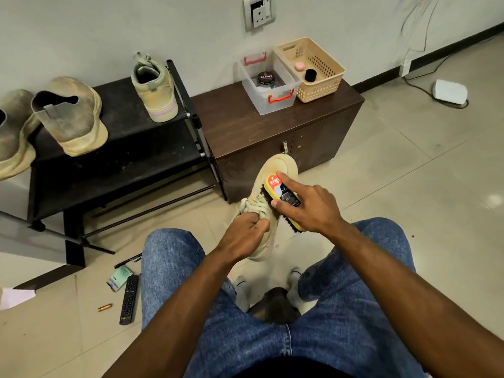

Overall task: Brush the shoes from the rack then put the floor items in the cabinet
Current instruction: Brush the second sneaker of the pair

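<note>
A beige sneaker [275, 170] is held above the floor in front of the brown cabinet [245, 126], toe pointing away. My left hand [246, 233] grips it at the laces and opening. My right hand [308, 205] holds a yellow shoe brush [283, 197] with dark bristles against the sneaker's right side. On the black shoe rack [122, 148] stand its matching beige sneaker [154, 85] and two worn tan boots [73, 115]. On the floor at my left lie a black remote [129, 300], a small green packet [117, 278], a pen [128, 260] and a copper-coloured tube [105, 307].
On the cabinet top sit a clear plastic box [268, 85] with a polish tin and a beige basket [313, 69] with small jars. A white adapter with cables [448, 91] lies on the tiles at the right. A wall socket [259, 13] is above the cabinet.
</note>
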